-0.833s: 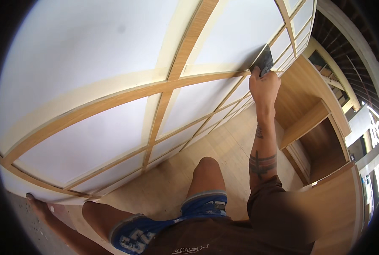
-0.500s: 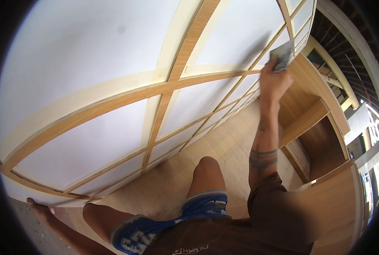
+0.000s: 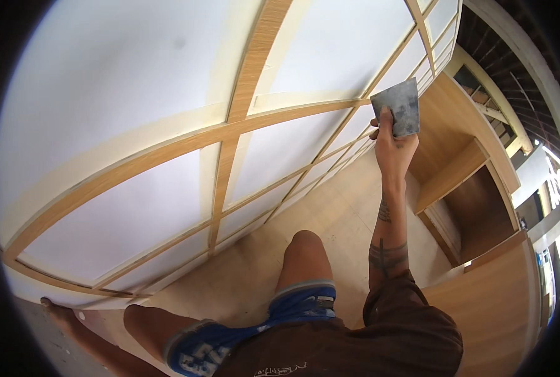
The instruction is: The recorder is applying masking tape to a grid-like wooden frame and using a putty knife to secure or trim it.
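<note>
My right hand [image 3: 394,139] grips a flat metal scraper [image 3: 398,105], a grey, smudged square blade, with the thumb pressed on its near face. The scraper is held up beside the right part of a large white panel [image 3: 123,69] crossed by wooden strips [image 3: 237,122]. It overlaps the strips in view; whether it touches them I cannot tell. Pale yellowish bands run along the strips' edges. At the lower left, my left hand [image 3: 52,309] is by the panel's lower corner, its fingers small and dark, so their hold is unclear.
To the right stands a wooden cabinet [image 3: 465,188] with open compartments. Light board flooring [image 3: 255,276] lies below, between the panel and the cabinet. My bent knees [image 3: 305,251] come close under the panel. Roof framing and a bright opening show at the far right.
My right hand has come down and slightly left with the scraper, whose broad face now shows. The view of the panel has shifted a little. My left hand stays at the corner.
</note>
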### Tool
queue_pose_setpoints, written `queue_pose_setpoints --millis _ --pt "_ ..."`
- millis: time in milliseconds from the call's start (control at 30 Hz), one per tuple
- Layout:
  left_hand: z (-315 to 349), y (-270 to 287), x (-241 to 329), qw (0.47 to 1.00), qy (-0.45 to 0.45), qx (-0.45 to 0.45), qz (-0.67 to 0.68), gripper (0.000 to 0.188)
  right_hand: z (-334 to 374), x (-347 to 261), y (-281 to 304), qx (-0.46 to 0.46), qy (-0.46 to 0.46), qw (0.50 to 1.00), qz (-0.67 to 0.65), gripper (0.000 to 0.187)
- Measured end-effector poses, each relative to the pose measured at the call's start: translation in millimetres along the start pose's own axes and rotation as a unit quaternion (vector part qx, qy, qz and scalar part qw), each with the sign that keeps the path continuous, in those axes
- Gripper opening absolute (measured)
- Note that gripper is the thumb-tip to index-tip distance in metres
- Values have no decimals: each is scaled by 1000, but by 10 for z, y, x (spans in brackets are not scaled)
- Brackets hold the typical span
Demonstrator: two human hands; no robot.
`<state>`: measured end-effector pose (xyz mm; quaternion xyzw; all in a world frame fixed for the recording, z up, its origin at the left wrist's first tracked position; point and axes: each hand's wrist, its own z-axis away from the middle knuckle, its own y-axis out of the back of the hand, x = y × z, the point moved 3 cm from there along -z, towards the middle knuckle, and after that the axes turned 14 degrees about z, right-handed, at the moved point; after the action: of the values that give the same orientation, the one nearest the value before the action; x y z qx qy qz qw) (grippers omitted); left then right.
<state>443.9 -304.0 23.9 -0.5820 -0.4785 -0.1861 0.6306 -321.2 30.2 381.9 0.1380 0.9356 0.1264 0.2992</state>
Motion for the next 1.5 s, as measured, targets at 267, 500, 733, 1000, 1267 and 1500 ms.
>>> queue_pose_setpoints --millis 267,500,733,1000,1267,1500 --pt "107 -159 126 999 -25 -3 -33 120 -131 101 -54 -44 -7 999 6 22" --pt "-113 72 75 999 -2 -32 37 122 -167 110 -63 -47 5 998 28 23" --pt "-176 118 -21 998 -20 -33 45 118 -464 47 66 -90 51 990 93 35" --pt "-34 -61 88 998 -35 -39 19 120 -648 71 138 -223 -20 974 -9 27" --pt "-35 -219 -25 999 -15 8 47 121 -717 498 433 -216 -46 964 -147 22" --pt "-147 -29 41 998 -16 -49 37 120 -605 309 268 -195 3 977 -90 25"
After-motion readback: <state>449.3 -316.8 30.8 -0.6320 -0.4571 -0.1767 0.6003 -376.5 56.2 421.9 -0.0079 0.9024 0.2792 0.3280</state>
